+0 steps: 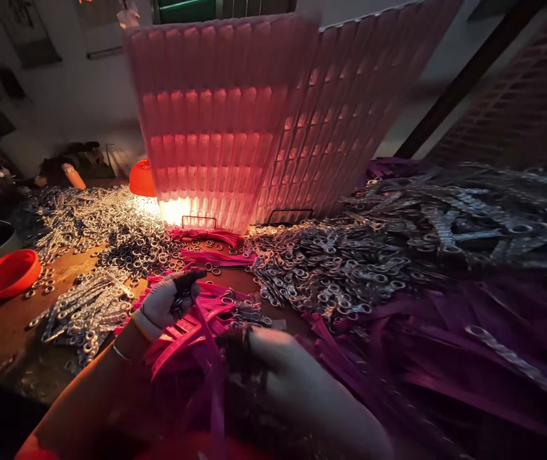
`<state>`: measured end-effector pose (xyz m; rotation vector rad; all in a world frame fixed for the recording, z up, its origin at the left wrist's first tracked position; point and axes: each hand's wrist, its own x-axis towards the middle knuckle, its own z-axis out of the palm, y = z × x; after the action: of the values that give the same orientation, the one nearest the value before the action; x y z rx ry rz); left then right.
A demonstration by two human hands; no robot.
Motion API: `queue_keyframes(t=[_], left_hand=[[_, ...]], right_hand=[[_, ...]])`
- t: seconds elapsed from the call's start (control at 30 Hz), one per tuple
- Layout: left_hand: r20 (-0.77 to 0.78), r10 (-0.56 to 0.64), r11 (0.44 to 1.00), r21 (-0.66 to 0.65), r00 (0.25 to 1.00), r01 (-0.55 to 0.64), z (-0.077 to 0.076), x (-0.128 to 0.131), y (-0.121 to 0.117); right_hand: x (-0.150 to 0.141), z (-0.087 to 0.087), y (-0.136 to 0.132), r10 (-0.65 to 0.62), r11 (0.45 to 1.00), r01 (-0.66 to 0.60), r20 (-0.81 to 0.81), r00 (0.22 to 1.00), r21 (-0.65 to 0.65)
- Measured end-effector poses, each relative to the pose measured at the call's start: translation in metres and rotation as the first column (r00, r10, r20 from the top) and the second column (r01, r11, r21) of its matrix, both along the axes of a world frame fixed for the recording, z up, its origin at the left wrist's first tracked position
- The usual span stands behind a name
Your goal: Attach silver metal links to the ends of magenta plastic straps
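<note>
My left hand (pixel 165 305), in a pale glove with dark finger covers, is closed at the upper end of a magenta fabric strip (pixel 210 348). From there the strip hangs down between my hands. Close to it, my right hand (pixel 264 351) has its dark-covered fingers curled, but blur and shadow hide what they hold. Beneath and around both hands lies a pile of magenta strips (pixel 172 348). Several small metal pieces (pixel 249 313) with ring ends lie just past my right fingers.
Heaps of ring-ended silvery pieces (pixel 321 262) spread over the table (pixel 67 275). Two upright ribbed translucent panels (pixel 211 115) stand behind, beside a lit orange lamp (pixel 142 177). An orange ring-shaped dish (pixel 5 275) sits at left. Dark purple strips (pixel 427 358) cover the right side.
</note>
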<state>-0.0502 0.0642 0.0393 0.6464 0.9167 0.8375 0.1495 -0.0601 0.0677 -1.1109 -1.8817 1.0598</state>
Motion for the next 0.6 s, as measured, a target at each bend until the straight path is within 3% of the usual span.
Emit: queue_keyframes(t=[0.07, 0.17, 0.37, 0.5, 0.6], left_hand=[[-0.134, -0.059, 0.986, 0.144, 0.989, 0.079, -0.003, -0.001, -0.012], [-0.278, -0.116, 0.945, 0.264, 0.954, 0.192, -0.007, -0.003, -0.028], [-0.392, -0.217, 0.915, 0.237, 0.894, 0.327, 0.000, -0.004, -0.043], [-0.422, -0.287, 0.890, 0.215, 0.860, 0.402, 0.006, -0.002, -0.049], [-0.537, -0.287, 0.796, 0.326, 0.793, 0.509, 0.007, -0.001, -0.050]], right_hand=[[0.001, 0.001, 0.023, -0.130, 0.988, 0.117, 0.134, 0.982, 0.098], [-0.005, 0.000, 0.047, -0.300, 0.945, 0.214, 0.399, 0.866, 0.248], [-0.023, 0.004, 0.044, -0.297, 0.940, 0.066, 0.704, 0.645, 0.335], [-0.019, 0.001, 0.038, -0.264, 0.949, 0.026, 0.749, 0.608, 0.314], [-0.016, -0.013, 0.040, -0.289, 0.938, 0.032, 0.727, 0.622, 0.346]])
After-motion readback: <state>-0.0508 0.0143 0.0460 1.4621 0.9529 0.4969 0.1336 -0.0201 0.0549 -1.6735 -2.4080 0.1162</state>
